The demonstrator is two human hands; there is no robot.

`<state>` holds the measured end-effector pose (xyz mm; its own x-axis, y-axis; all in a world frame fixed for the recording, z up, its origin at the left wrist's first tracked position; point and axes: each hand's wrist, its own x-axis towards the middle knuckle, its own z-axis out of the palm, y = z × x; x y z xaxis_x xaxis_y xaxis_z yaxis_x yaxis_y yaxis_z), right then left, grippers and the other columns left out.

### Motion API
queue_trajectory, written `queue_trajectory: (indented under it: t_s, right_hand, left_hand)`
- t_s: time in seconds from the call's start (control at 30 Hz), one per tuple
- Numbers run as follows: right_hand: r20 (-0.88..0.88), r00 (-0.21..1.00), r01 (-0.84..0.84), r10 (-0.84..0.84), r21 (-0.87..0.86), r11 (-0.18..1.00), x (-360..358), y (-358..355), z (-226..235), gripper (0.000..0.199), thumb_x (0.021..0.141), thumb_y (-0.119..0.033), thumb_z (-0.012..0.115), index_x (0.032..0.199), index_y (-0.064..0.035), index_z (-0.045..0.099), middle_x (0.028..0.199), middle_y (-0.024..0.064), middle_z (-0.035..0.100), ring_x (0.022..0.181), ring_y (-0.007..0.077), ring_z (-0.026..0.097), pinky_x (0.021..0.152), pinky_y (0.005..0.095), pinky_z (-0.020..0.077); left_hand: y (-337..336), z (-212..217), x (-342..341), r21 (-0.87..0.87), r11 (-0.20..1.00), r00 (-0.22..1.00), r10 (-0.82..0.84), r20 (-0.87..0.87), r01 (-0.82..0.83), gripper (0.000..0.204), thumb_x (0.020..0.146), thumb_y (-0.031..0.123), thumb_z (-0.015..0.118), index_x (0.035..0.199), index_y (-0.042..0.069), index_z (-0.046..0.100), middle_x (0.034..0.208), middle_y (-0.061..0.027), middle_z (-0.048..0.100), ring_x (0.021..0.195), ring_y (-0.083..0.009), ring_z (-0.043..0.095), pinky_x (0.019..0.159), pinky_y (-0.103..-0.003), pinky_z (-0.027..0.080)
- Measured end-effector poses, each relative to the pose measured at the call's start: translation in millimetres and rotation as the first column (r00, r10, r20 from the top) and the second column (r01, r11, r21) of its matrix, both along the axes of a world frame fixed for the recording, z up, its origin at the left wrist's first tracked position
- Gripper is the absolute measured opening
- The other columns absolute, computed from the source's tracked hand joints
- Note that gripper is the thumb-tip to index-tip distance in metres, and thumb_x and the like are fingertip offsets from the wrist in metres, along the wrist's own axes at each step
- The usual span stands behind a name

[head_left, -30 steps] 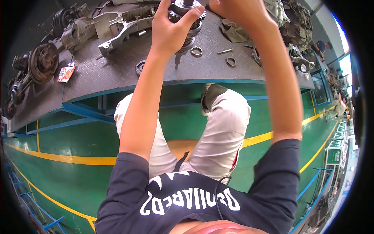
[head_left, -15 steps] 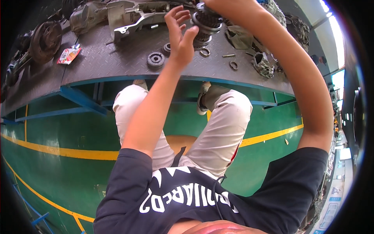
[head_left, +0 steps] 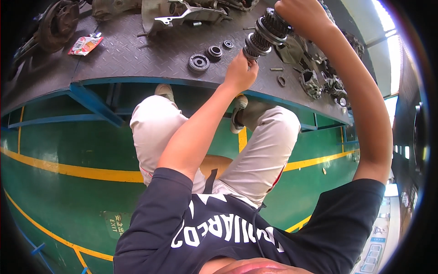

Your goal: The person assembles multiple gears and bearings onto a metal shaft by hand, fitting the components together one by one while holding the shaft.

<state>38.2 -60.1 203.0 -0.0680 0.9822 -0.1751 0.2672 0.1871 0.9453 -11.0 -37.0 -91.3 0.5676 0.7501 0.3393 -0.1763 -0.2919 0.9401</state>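
Note:
I hold a steel gear shaft (head_left: 267, 33) with stacked toothed gears, tilted above the dark checker-plate workbench (head_left: 137, 55). My left hand (head_left: 241, 72) grips its lower end. My right hand (head_left: 303, 17) closes over its upper end near the top edge of the head view. Just left of the shaft, loose gears (head_left: 199, 62) and a smaller gear (head_left: 215, 51) lie on the bench, with a ring (head_left: 227, 44) beside them.
A grey metal housing (head_left: 178, 13) and a round drum part (head_left: 57, 23) sit at the bench's back. A red and white packet (head_left: 85, 44) lies at left. More machine parts (head_left: 319, 82) and a washer (head_left: 281, 81) lie at right. The green floor (head_left: 68, 150) below has yellow lines.
The view has shifted so the bench sits lower and nearer. My left hand has closed on the shaft's lower end, and the gear shaft now shows lifted and tilted between both hands.

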Motion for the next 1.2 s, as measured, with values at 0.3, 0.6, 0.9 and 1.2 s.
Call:
queue_trajectory:
  t_s: [0.3,0.6,0.9,1.2]
  right_hand:
    - [0.028,0.998,0.049,-0.048,-0.038,0.998,-18.9,2.9,1.4,0.015,0.083,-0.024,0.076,0.068,-0.0227,0.075,0.071,-0.0019,0.072,0.073,0.0191,0.072,0.067,0.0369,0.0475]
    - [-0.036,0.999,0.019,-0.018,0.04,0.999,-4.8,8.5,-5.1,0.01,0.081,-0.024,0.077,0.072,-0.0232,0.076,0.074,-0.0022,0.074,0.074,0.0183,0.073,0.068,0.0368,0.0475]
    - [-0.072,0.997,0.012,0.002,0.195,0.981,12.3,1.4,-24.6,0.009,0.084,-0.023,0.073,0.087,-0.0224,0.082,0.096,-0.0041,0.078,0.096,0.015,0.072,0.081,0.0347,0.0477]
    - [-0.169,0.974,-0.122,0.152,0.175,0.977,18.1,-11.1,-20.7,0.019,0.093,-0.028,0.067,0.09,-0.0209,0.084,0.092,-0.0022,0.081,0.099,0.0163,0.077,0.122,0.043,0.034]
  left_hand:
    - [6.9,-13.8,6.5,0.267,0.937,0.972,0.199,0.126,-0.227,0.039,0.101,0.031,0.069,0.118,-0.001,0.053,0.107,-0.023,0.066,0.1,-0.047,0.066,0.083,-0.057,0.052]
    - [7.6,13.0,-4.4,-0.088,0.996,0.993,0.023,-0.116,-0.033,0.047,0.094,0.038,0.074,0.119,0.002,0.059,0.096,-0.0152,0.076,0.1,-0.0357,0.074,0.091,-0.046,0.055]
    - [-8.2,63.0,1.3,-0.051,0.92,0.921,0.386,-0.06,-0.389,0.098,0.07,0.021,0.087,0.15,0.013,0.03,0.148,-0.0195,0.043,0.137,-0.0444,0.045,0.116,-0.06,0.031]
    - [-8.7,112.4,3.4,0.195,0.847,0.86,0.444,0.253,-0.494,0.083,0.069,0.044,0.095,0.131,0.011,0.051,0.101,-0.0172,0.076,0.091,-0.0396,0.076,0.082,-0.049,0.059]
